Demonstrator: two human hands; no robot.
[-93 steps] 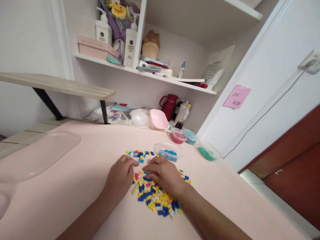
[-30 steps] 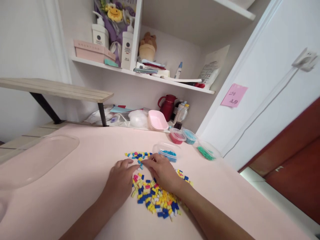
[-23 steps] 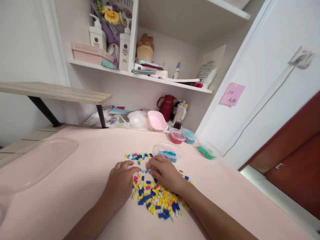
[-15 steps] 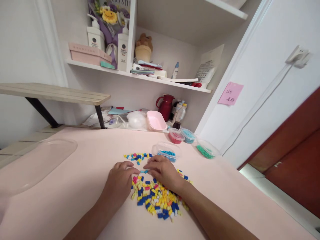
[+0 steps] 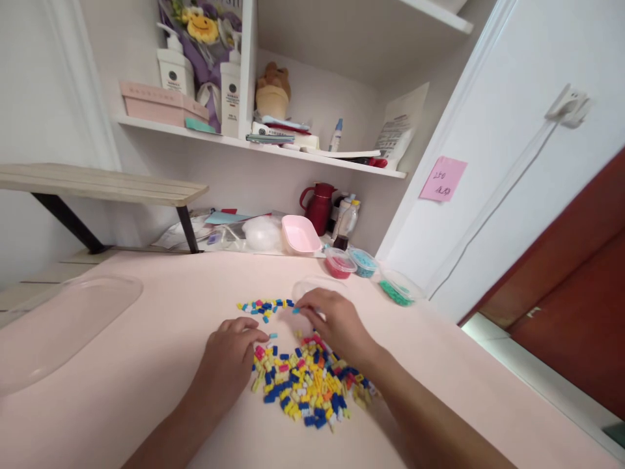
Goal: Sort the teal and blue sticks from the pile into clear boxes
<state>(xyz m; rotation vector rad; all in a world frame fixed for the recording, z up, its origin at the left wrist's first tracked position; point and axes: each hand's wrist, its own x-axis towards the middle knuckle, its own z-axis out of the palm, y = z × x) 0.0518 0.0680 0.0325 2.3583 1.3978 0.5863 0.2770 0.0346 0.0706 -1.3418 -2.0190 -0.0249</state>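
My right hand (image 5: 336, 322) is raised a little above the table, thumb and fingertips pinching a small light blue toy brick (image 5: 295, 311). My left hand (image 5: 232, 348) rests on the table at the left edge of the brick pile, thumb and fingers apart with nothing between them. Just off its thumb lies another light blue brick (image 5: 273, 335). Between and in front of my hands spreads a pile of small bricks (image 5: 312, 384), mostly yellow and dark blue. A smaller brick group (image 5: 263, 307) lies beyond. Behind my right hand, a clear tub (image 5: 308, 284) is mostly hidden.
Clear tubs of red bricks (image 5: 340, 264), light blue bricks (image 5: 362, 262) and green bricks (image 5: 396, 292) stand at the back right. A pink bowl (image 5: 300, 236) and a red jug (image 5: 318, 207) are behind. At left lies a large clear plastic tray or lid (image 5: 129, 286).
My right hand has lifted up and to the right with a light blue brick, now covering the tub's contents. Another light blue brick stays by my left hand, which keeps its place.
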